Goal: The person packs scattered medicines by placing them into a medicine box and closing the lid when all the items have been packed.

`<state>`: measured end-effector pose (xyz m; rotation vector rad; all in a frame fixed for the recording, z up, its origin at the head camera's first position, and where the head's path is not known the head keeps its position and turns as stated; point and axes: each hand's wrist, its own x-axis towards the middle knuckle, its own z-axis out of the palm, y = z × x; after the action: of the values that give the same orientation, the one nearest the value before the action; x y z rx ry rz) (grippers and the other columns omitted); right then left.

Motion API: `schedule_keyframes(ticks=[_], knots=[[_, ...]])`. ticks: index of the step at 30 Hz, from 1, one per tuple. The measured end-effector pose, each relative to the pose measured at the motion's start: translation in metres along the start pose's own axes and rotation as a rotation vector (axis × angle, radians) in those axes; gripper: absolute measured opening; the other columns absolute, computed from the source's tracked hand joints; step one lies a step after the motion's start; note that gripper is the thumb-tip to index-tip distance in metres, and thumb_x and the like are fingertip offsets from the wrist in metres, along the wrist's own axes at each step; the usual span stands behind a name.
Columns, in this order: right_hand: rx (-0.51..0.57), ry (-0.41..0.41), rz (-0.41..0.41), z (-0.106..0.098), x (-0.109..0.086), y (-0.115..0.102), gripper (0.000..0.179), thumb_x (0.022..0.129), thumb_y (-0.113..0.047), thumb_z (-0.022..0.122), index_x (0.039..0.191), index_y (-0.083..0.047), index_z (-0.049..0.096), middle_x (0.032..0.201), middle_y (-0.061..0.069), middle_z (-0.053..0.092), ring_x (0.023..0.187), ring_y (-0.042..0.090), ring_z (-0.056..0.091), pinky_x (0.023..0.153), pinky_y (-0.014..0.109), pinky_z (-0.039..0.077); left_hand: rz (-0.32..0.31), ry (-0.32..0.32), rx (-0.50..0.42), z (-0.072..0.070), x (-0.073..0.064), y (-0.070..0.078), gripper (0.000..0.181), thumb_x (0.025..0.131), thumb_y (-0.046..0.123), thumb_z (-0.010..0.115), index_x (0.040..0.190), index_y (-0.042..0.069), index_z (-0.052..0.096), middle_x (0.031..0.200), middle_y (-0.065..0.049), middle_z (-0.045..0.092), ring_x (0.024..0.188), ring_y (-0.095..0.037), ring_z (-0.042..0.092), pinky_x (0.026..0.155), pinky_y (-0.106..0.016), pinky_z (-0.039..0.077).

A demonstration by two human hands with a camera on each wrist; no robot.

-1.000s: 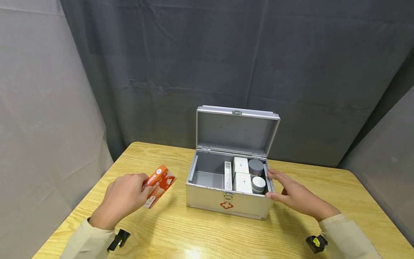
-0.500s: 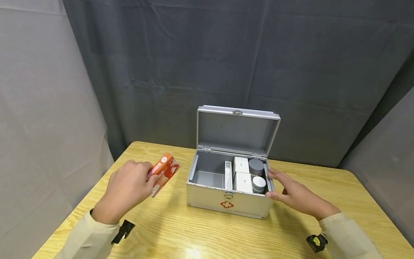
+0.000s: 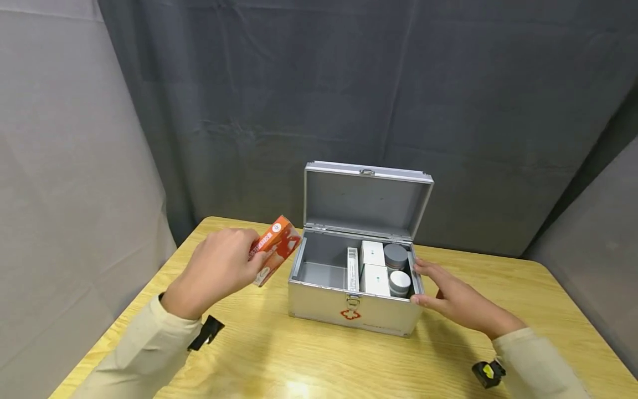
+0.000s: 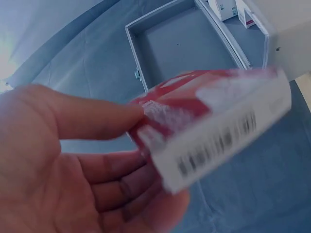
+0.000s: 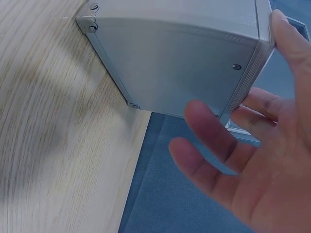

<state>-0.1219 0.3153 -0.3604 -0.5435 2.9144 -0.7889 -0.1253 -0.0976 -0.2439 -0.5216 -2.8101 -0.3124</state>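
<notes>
My left hand [image 3: 216, 271] pinches an orange-red and white cardboard carton [image 3: 278, 249] between thumb and fingers, raised just left of the metal first-aid case. In the left wrist view the carton's white barcode end [image 4: 223, 145] is tilted and blurred. The silver first-aid case [image 3: 319, 305] stands with its lid [image 3: 366, 202] raised. My right hand [image 3: 451, 299] rests thumb and fingertips on the case's right rim; the right wrist view shows the other fingers [image 5: 209, 179] loose beside its side panel.
Inside the case's right half stand a narrow white box [image 3: 353, 271], two white cartons [image 3: 376, 281] and two jars [image 3: 399, 282]; its left half shows bare floor [image 3: 321, 275]. A wooden table [image 3: 239, 354] carries the case. Grey curtains [image 3: 279, 111] hang behind.
My left hand has moved up and to the right, bringing the orange carton close to the case's left side. The right hand has stayed at the rim.
</notes>
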Motion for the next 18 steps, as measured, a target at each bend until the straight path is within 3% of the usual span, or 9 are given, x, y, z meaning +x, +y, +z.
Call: schedule_keyframes(ticks=[7,12,18], knots=[[0.003,-0.012,-0.006,0.003,0.002,-0.002,0.071,0.096,-0.044,0.061,0.149,-0.002,0.039,0.162,0.023,0.024,0.079,0.000,0.056,0.075,0.027,0.051,0.051,-0.127,-0.016,-0.009,0.032,0.013,0.019,0.083,0.011,0.060,0.063,0.011,0.058,0.057,0.000,0.056,0.050,-0.014,0.046,0.045,-0.025,0.036],[-0.010,-0.024,0.024,0.001,-0.003,-0.001,0.074,0.096,-0.047,0.061,0.150,-0.003,0.038,0.163,0.021,0.024,0.075,0.000,0.057,0.074,0.026,0.050,0.053,-0.230,0.099,-0.011,0.052,0.035,0.019,0.085,0.019,0.065,0.067,0.014,0.063,0.066,-0.001,0.061,0.058,-0.019,0.057,0.048,-0.030,0.046],[-0.048,0.005,0.019,-0.002,-0.004,0.000,0.075,0.094,-0.048,0.063,0.149,-0.003,0.041,0.160,0.023,0.031,0.069,0.000,0.054,0.069,0.024,0.048,0.139,-0.224,0.202,-0.018,0.063,0.053,0.007,0.083,0.017,0.069,0.080,0.010,0.069,0.072,-0.001,0.066,0.062,-0.019,0.060,0.048,-0.032,0.050]])
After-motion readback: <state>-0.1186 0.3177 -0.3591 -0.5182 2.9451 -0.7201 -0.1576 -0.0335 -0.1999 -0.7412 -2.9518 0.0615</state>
